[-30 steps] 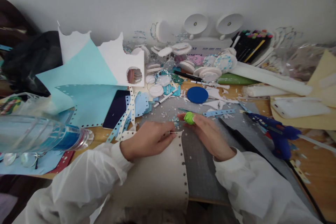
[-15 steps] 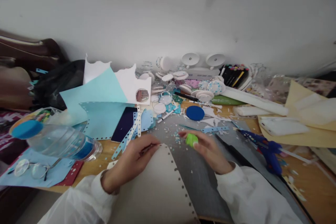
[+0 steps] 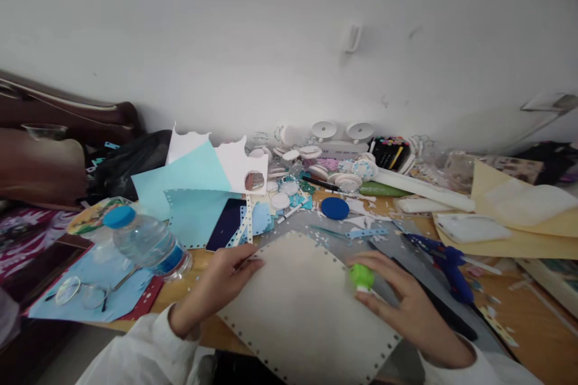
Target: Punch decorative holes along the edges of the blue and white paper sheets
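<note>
A white sheet of paper (image 3: 307, 307), with small holes punched along its edges, lies slanted in front of me over the grey mat (image 3: 289, 222). My left hand (image 3: 221, 280) pinches its upper left edge between thumb and fingers. In my right hand (image 3: 392, 295) is a small green and white craft punch (image 3: 362, 277), gripped between thumb and fingers beside the sheet's right edge. Whether the punch touches the paper I cannot tell. Tiny cut-out bits of paper are scattered on the mat beyond the sheet.
On the left stand a water bottle (image 3: 149, 246) and eyeglasses (image 3: 81, 293) on blue paper. Turquoise sheets (image 3: 189, 171) lean behind. A blue round lid (image 3: 335, 208), tweezers (image 3: 329, 231) and white discs lie further back. To the right are a blue glue gun (image 3: 447, 264) and a marker box (image 3: 392, 153).
The white sheet has been turned and raised further up over the mat. My right hand has moved right and nearer with the green punch. The view has shifted.
</note>
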Available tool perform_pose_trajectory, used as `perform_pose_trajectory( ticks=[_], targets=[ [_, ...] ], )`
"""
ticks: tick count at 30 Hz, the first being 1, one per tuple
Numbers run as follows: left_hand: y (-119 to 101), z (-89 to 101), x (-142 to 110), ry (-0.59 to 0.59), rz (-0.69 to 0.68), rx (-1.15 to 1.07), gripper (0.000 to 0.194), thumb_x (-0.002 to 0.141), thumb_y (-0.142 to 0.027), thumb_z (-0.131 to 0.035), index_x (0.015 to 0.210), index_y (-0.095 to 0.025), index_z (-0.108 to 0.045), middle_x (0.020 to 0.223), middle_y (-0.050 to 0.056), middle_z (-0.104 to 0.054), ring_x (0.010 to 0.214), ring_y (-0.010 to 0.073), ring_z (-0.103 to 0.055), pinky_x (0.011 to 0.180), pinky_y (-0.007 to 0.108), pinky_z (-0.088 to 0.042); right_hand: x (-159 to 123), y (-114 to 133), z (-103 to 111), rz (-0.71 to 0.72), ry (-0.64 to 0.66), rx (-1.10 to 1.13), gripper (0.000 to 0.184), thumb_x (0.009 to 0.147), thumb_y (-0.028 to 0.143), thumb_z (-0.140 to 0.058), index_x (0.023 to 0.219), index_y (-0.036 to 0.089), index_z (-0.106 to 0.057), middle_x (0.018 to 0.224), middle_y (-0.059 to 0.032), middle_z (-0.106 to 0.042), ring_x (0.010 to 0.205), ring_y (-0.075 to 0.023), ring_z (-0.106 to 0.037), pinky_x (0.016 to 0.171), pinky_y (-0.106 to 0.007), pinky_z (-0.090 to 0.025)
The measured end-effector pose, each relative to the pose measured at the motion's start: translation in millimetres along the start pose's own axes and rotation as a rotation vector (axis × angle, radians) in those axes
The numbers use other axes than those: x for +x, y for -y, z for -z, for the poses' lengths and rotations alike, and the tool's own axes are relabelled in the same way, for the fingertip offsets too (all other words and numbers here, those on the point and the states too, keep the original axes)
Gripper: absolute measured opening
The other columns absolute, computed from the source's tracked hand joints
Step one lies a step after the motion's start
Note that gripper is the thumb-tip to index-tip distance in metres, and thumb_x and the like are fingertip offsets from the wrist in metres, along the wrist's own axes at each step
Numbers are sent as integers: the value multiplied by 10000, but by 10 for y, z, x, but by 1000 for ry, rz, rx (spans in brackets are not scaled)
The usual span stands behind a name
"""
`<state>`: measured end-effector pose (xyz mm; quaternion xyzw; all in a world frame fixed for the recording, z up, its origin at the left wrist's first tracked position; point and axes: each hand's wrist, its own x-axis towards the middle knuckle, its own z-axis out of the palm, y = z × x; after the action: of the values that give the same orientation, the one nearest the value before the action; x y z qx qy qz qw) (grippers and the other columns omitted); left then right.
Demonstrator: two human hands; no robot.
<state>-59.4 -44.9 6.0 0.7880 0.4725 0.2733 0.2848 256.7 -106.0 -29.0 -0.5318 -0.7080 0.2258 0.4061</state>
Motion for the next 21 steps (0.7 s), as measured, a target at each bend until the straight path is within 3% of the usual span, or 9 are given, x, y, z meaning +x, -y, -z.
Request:
perform_pose_trajectory(
  ticks=[2, 5, 7, 13, 15, 17, 21],
  targets=[
    [33, 63, -22, -152, 78, -65, 276, 845, -350, -562, 637, -169, -577, 560, -31, -504, 541, 109, -437, 493, 198, -343, -43, -87, 52, -66, -191, 40, 300, 741, 383, -703, 1015, 262, -683, 1115, -72, -671, 1075, -284, -616, 959, -422, -497],
    [117, 124, 36, -492, 209, -451, 166, 764, -308, -672, 693, -170, -614, 573, -33, -522, 524, 105, -449, 456, 180, -339, -155, -187, 47, -275, -472, 204, 397, 704, 449, -716, 1052, 272, -641, 1075, -66, -696, 1044, -299, -641, 964, -457, -503],
    [185, 131, 135, -706, 231, -696, 109, 719, -233, -709, 732, -169, -621, 613, -30, -558, 541, 102, -488, 470, 172, -375, -254, -249, -10, -401, -556, 283, 465, 667, 486, -730, 1057, 254, -629, 1058, -75, -708, 1020, -316, -656, 963, -476, -505],
    [399, 74, 596, -1015, 270, -880, 103, 807, -138, -633, 894, -180, -595, 879, -2, -632, 761, 101, -620, 680, 200, -506, -509, -483, -277, -494, -504, 320, 491, 600, 523, -761, 962, 203, -674, 964, -95, -739, 903, -314, -699, 825, -423, -595],
    [472, 87, 756, -1092, 301, -906, 193, 880, -226, -603, 1058, -156, -591, 1035, 50, -628, 886, 156, -631, 767, 302, -538, -545, -551, -329, -505, -479, 330, 482, 593, 524, -769, 944, 206, -679, 943, -89, -744, 883, -305, -705, 798, -402, -607],
    [547, 127, 899, -1162, 334, -926, 318, 919, -312, -559, 1195, -154, -550, 1191, 95, -582, 1011, 216, -606, 844, 415, -532, -562, -603, -357, -532, -455, 335, 499, 593, 522, -771, 963, 202, -674, 970, -94, -741, 914, -307, -700, 827, -408, -597],
    [699, 254, 1104, -1296, 364, -961, 323, 921, -313, -556, 1200, -151, -547, 1198, 98, -579, 1016, 218, -604, 850, 422, -530, -584, -663, -378, -562, -388, 332, 539, 617, 529, -757, 1022, 187, -656, 1059, -115, -718, 999, -308, -674, 915, -435, -545]
  ],
)
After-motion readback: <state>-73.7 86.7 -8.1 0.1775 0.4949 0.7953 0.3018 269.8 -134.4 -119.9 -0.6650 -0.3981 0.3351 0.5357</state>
